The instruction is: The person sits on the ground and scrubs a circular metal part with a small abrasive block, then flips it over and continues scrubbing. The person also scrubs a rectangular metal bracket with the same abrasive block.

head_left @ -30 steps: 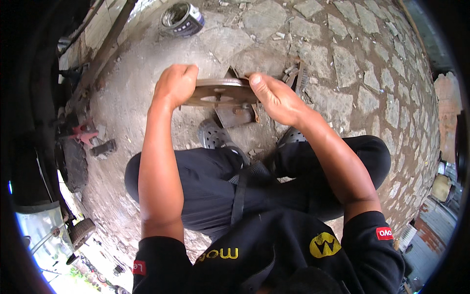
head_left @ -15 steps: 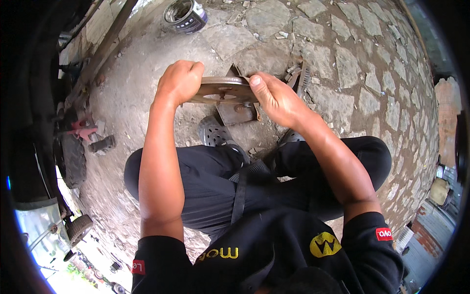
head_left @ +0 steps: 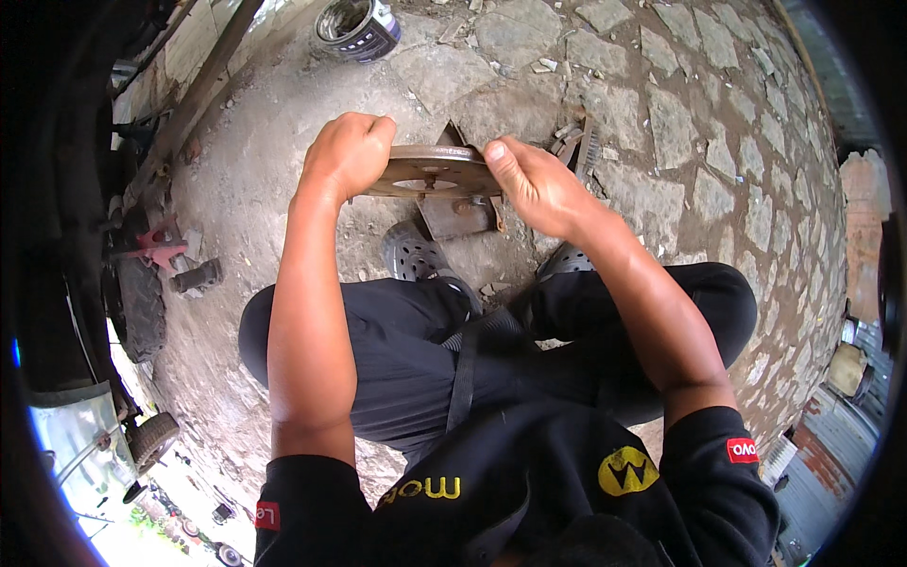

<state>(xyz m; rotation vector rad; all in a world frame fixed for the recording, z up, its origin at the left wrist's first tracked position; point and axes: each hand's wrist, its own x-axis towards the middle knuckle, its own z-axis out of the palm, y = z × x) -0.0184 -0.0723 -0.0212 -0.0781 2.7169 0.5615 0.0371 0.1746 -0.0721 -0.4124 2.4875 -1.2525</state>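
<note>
A round, brownish metal disc [head_left: 444, 151] is held up between my hands, tilted so that its rim and part of its underside show. An opening and a small bolt-like stub appear near its middle. My left hand [head_left: 351, 151] is closed on the disc's left edge, with its fingers mostly hidden behind. At the opposite edge my right hand [head_left: 537, 184] grips with the thumb laid along the rim. Below the disc, on the ground between my shoes, lies a rusty metal piece [head_left: 456, 219], partly covered by the disc.
A dark paint bucket [head_left: 357, 30] stands on the ground ahead. Right of the disc lies what looks like a wire brush [head_left: 586, 151] beside scrap pieces. A red metal part [head_left: 162, 244] and a dark cylindrical part [head_left: 196, 275] lie at left. Stone paving [head_left: 671, 128] spreads right.
The disc has tilted slightly, so its middle opening shows brighter and larger. My right hand has shifted a little with it; both hands keep their grip.
</note>
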